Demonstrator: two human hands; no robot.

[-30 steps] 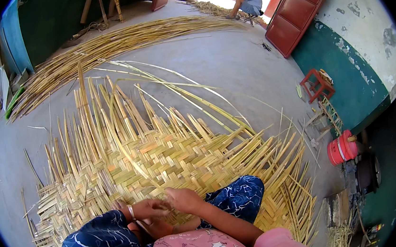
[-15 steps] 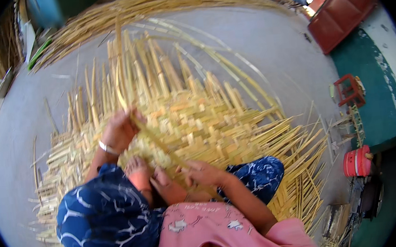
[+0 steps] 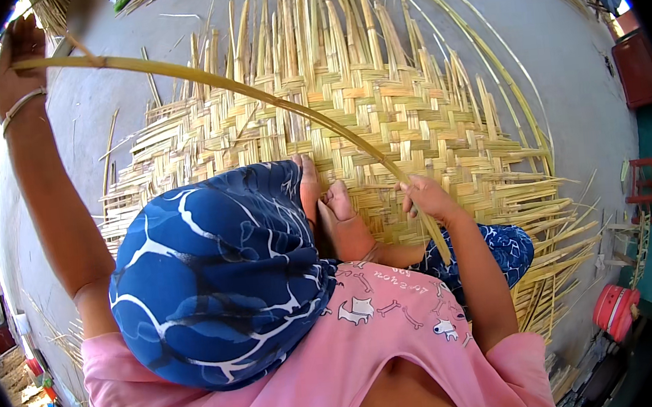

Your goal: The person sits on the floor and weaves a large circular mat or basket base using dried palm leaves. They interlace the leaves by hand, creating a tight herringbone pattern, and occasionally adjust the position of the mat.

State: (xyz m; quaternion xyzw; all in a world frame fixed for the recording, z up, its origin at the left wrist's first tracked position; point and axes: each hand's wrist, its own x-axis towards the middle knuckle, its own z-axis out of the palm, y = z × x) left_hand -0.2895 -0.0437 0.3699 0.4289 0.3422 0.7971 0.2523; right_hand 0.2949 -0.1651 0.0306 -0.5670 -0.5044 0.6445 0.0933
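A large woven mat (image 3: 380,112) of pale yellow bamboo strips lies on the grey floor. I sit on its near edge, knees in blue patterned trousers (image 3: 215,277), bare feet on the weave. My left hand (image 3: 19,46), a bangle on its wrist, is raised far to the upper left and grips one end of a long bamboo strip (image 3: 228,87). The strip arcs across the mat down to my right hand (image 3: 426,196), which pinches it near the mat's surface by my foot.
Loose strip ends stick out all round the mat. A bundle of bamboo strips lies at the top of the floor. A red stool (image 3: 645,188) and a red bucket (image 3: 615,307) stand at the right by a green wall.
My left hand has swung from over the mat up and out to the far left, drawing the long strip taut in an arc. The view has tipped down over my knees.
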